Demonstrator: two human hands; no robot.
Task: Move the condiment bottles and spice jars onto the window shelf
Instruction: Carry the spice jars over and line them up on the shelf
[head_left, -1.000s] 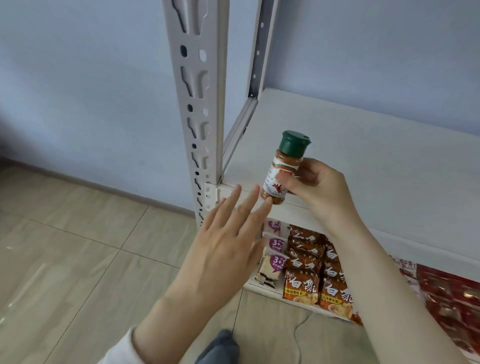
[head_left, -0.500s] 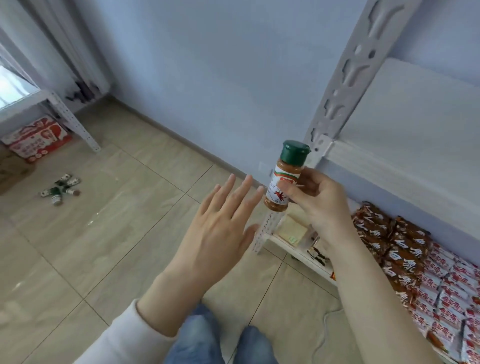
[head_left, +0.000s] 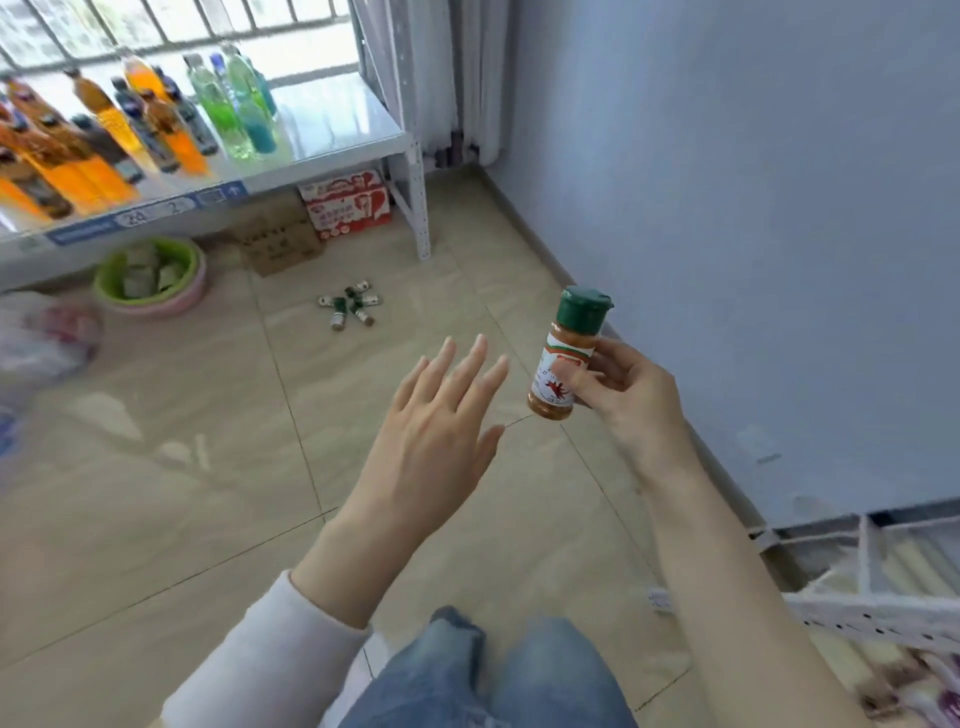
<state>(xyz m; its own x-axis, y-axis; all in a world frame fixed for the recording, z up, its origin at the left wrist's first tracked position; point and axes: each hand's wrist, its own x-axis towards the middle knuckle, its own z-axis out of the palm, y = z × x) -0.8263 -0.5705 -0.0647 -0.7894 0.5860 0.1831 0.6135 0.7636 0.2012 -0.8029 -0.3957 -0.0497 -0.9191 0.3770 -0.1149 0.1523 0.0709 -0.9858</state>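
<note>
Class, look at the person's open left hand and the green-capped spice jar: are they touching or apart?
Apart. The head view shows floor tile between the left hand's fingertips and the spice jar, which only the right hand holds.

Daylight pours through a barred window (head_left: 171, 26) at the far left, with pale curtains (head_left: 467, 78) hanging in the corner. A plain bluish wall (head_left: 753, 208) runs down the right side. Beige floor tiles (head_left: 182, 441) gleam, split by thin dark seams.
</note>
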